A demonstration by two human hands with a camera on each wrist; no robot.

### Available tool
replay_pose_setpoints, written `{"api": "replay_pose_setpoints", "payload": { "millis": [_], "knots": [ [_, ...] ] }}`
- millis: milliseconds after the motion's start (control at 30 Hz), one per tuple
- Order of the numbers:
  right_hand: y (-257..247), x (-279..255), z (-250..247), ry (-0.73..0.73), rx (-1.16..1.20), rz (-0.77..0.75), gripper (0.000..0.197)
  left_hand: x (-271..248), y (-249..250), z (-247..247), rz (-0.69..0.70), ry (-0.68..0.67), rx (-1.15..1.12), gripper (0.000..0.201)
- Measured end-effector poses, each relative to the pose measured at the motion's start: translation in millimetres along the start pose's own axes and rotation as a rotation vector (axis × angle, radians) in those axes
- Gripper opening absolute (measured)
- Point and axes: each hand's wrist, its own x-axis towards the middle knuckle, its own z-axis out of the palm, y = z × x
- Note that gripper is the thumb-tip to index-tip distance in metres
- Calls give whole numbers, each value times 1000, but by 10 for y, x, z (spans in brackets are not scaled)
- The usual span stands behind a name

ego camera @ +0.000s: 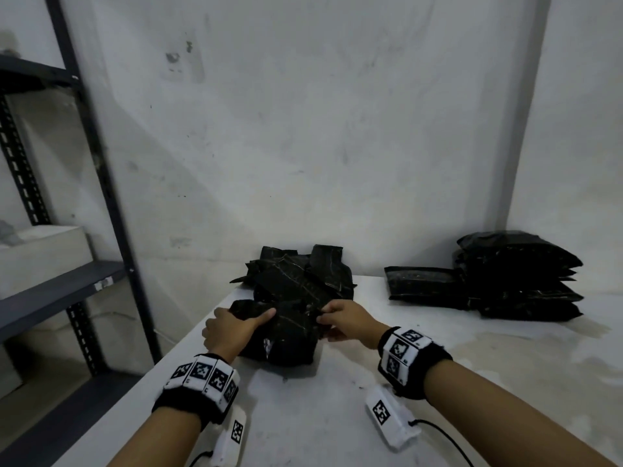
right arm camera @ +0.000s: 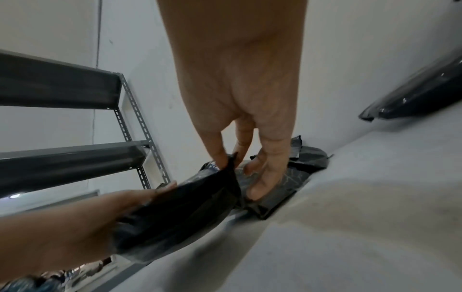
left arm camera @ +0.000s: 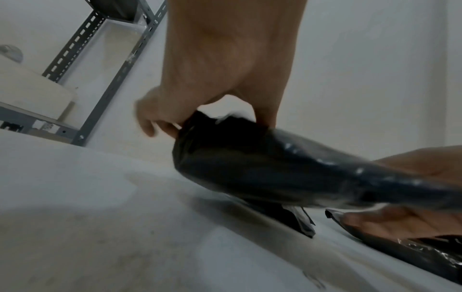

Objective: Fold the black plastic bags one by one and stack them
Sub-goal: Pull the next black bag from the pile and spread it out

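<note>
Wristbands: both of my marker wristbands [ego camera: 202,379] sit nearest the head camera, forearms reaching forward over the white table [ego camera: 472,382].
Left hand: my left hand [ego camera: 232,326] is curled round the left end of the black bag [ego camera: 286,335] I am working on, thumb across its top, fingers wrapped under the roll.
Right hand: my right hand [ego camera: 340,320] pinches the bag's right edge between thumb and fingertips, as the right wrist view shows.
Bag in hand: it hangs bowed between my hands, lifted just off the table at the front of the loose pile [ego camera: 296,274].
Step, as I judge it: bringing the two ends together for a fold.
Doing it well: I should pull the film taut, line up the edges before pressing, then flatten the crease against the table so the slippery plastic does not spring open.
Finished stack: the folded bags [ego camera: 519,278] lie well apart to the right, by the wall.
Surroundings: a dark metal shelf [ego camera: 60,288] stands left of the table.
</note>
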Motion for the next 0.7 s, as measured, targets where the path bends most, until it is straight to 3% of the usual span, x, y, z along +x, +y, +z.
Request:
{"api": "replay_pose_setpoints", "payload": {
  "millis": [100, 200, 300, 433, 533, 600, 700],
  "knots": [
    [22, -130, -199, 32, 106, 15, 11, 3, 47, 33, 179, -56, -263, 98],
    [85, -259, -428, 84, 149, 37, 6, -136, 191, 77, 225, -304, -652, 84],
    [161, -400, -642, 135, 205, 39, 15, -295, 400, 135, 231, -495, -775, 96],
    [138, -684, -853, 133, 434, 45, 57, -520, 721, 247, 289, -531, -789, 118],
    [95, -906, -1075, 25, 569, 33, 89, -720, 983, 312, 323, -517, -776, 130],
    [82, -1040, -1202, 14, 440, -26, 82, -831, 1144, 375, 321, -516, -814, 130],
    [42, -1236, -1314, 170, 249, -120, 46, -977, 1327, 423, 337, -534, -860, 110]
  ]
}}
